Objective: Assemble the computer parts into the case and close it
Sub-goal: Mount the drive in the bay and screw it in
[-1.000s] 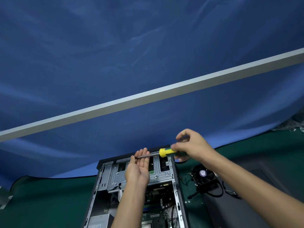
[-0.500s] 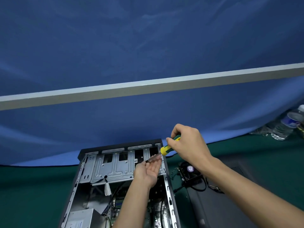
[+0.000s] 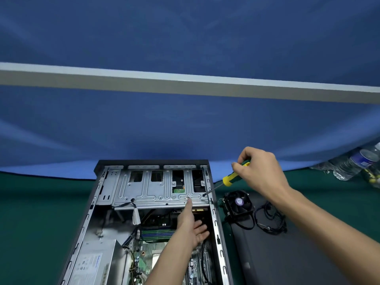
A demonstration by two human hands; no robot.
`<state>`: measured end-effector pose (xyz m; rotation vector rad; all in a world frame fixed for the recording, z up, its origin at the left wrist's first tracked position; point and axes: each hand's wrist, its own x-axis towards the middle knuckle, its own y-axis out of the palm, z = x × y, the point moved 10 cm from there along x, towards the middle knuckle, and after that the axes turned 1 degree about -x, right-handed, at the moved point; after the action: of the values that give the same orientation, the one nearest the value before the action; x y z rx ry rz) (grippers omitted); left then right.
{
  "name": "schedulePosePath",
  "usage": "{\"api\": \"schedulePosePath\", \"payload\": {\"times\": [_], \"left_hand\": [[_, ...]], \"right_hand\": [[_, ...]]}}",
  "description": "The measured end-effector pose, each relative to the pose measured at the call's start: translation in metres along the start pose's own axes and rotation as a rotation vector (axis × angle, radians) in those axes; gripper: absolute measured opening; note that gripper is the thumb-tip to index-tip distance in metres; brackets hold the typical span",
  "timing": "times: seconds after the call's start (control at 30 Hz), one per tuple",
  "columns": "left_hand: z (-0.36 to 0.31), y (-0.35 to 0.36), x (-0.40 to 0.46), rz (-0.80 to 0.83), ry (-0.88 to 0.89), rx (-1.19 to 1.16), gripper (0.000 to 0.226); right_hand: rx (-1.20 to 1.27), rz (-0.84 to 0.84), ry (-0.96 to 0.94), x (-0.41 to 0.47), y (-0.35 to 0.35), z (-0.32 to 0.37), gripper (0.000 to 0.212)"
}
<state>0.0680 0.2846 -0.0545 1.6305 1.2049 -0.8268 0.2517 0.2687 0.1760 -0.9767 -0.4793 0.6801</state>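
An open computer case (image 3: 217, 219) lies flat on the green table, its metal drive cage (image 3: 144, 188) at the far end and the motherboard (image 3: 148, 258) below it. My left hand (image 3: 191, 225) reaches into the case, the index finger straight and touching the cage's front edge. My right hand (image 3: 261, 171) grips a yellow-and-green screwdriver (image 3: 228, 179), whose tip sits at the cage's right corner by the case wall. A silver power supply (image 3: 92, 262) fills the near left of the case.
A black cooler fan (image 3: 238, 203) with its cable lies right of the case on a dark side panel (image 3: 287, 260). Plastic water bottles (image 3: 353, 163) lie at the far right. A blue cloth (image 3: 185, 124) hangs behind the table.
The camera tilted down. My left hand left the screwdriver shaft and now points one finger at the cage edge. My right hand swung the screwdriver tip down to the cage's right corner.
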Motion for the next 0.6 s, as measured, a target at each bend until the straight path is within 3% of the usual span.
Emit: {"api": "schedulePosePath", "payload": {"times": [0.2,0.6], "left_hand": [[-0.008,-0.003,0.019,-0.048,0.084,-0.251,0.065],[-0.013,-0.01,0.026,-0.017,0.168,-0.39,0.078]], "right_hand": [[-0.068,0.014,0.007,-0.001,0.007,0.006,0.018],[-0.165,0.025,-0.028,0.003,0.014,0.026,0.016]]}}
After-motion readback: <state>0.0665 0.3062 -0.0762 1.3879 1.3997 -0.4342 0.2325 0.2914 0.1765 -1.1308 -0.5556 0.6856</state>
